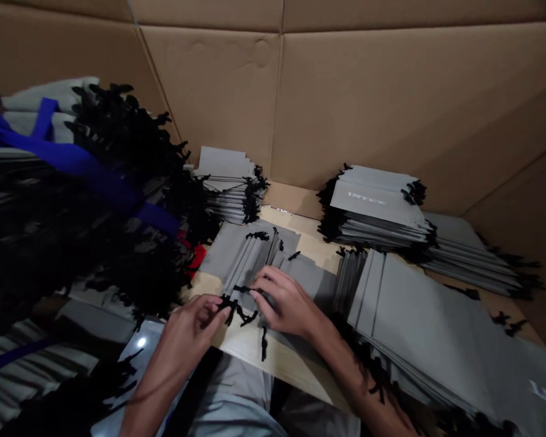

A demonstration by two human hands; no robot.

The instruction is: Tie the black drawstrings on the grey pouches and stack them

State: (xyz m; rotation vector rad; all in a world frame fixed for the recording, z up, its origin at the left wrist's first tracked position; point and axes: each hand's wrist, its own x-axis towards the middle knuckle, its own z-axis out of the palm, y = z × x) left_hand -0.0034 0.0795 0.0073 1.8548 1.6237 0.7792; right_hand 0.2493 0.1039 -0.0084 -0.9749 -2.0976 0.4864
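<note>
Several grey fabric pieces with black cord ends lie bunched on a pale wooden surface in front of me. My left hand is at their near end, thumb and fingers pinching the black cord ends. Just to the right, my right hand has its fingers curled over the grey pieces, with a black cord end at its fingertips. More black cord hangs between the hands, and a loose end lies nearer to me.
Stacks of grey pieces stand at the back left, back right and right. A large pile with black cords and a blue strap fills the left. Cardboard walls rise behind.
</note>
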